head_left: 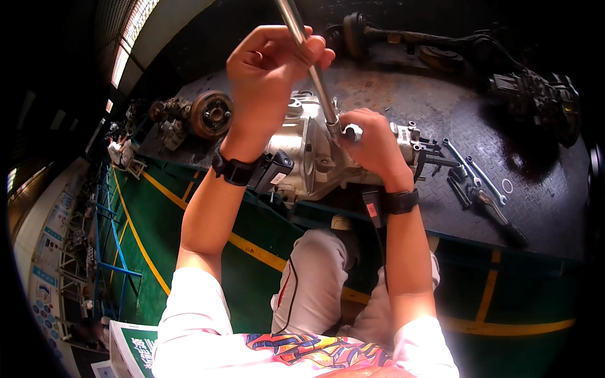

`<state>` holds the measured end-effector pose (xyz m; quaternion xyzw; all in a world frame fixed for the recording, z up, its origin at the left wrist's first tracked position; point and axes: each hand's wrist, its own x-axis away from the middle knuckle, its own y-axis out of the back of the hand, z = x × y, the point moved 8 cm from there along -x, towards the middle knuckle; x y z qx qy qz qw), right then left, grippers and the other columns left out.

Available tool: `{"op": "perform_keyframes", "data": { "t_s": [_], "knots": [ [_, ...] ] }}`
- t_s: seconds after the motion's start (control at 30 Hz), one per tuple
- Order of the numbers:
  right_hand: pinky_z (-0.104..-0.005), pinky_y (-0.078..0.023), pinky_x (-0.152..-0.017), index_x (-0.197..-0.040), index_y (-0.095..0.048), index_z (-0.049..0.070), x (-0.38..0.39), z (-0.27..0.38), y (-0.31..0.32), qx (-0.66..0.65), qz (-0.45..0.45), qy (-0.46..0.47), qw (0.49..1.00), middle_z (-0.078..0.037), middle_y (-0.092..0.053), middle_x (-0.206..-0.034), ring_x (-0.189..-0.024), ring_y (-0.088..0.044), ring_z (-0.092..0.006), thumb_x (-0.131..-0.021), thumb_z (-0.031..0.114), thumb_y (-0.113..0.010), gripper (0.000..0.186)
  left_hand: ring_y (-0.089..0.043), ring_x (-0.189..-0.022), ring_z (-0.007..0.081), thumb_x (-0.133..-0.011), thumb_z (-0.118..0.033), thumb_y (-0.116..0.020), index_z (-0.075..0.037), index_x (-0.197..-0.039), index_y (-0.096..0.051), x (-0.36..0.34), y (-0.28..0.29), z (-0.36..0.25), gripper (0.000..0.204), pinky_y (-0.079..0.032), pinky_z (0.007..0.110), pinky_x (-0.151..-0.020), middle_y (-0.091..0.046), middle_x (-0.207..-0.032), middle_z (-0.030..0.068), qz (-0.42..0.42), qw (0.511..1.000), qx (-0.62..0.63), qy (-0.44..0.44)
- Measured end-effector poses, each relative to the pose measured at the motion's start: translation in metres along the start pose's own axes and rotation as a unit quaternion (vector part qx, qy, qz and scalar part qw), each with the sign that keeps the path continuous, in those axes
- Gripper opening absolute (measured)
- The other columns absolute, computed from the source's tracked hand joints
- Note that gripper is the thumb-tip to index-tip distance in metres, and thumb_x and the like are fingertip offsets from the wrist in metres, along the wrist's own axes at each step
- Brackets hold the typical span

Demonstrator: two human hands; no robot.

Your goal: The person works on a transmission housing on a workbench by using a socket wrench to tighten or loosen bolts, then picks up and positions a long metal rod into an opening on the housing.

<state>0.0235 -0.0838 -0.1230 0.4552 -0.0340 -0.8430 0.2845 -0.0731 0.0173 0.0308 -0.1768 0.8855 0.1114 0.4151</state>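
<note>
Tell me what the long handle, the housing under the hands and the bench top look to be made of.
Long handle: polished, probably chromed steel; bright mirror-like glints. The left hand grips it, the right hand steadies its lower end.
Housing: likely cast aluminium, bare and dull silver, with ribs and bolted flanges.
Bench top: dark steel tread plate, raised pattern, rusty patches.

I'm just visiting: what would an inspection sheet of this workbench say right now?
Surface: dark metal bench, checker-plate top.
Job's things: silver gear housing; long steel wrench handle set on it.
Clutter: loose wrenches, a washer ring, brake drum part, axle parts at the back.
Grips: left hand closed on the handle; right hand steadies its lower end at the housing.
Cables: nothing seen.
Surroundings: green floor with yellow lines.
</note>
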Motion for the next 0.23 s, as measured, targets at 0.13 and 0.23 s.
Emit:
{"op": "perform_keyframes", "data": {
  "t_s": [0.13, 0.23],
  "knots": [
    [-0.0429, -0.056, -0.087, -0.105, -0.076, 0.004, -0.006, 0.01, 0.013, -0.082, -0.086, -0.007, 0.993, -0.016, -0.076, -0.099, -0.094, -0.073, -0.0324, -0.081, -0.001, -0.077, 0.024, -0.079, -0.088, 0.0248, -0.094, -0.005, -0.079, 0.005, -0.11, -0.071, 0.001, 0.005, -0.021, 0.02, -0.067, 0.037, -0.081, -0.078, -0.096, 0.016, -0.009, 0.999, 0.032, -0.003],
    [-0.0437, -0.056, -0.087, -0.105, -0.077, 0.005, -0.007, 0.01, 0.017, -0.069, -0.098, 0.006, 0.993, -0.016, -0.077, -0.101, -0.097, -0.074, -0.0319, -0.08, -0.001, -0.078, 0.025, -0.079, -0.089, 0.0276, -0.098, -0.007, -0.075, 0.006, -0.117, -0.069, 0.004, 0.009, -0.027, 0.024, -0.067, 0.038, -0.083, -0.078, -0.101, 0.0187, 0.01, 0.997, 0.082, -0.002]
  ]
}}
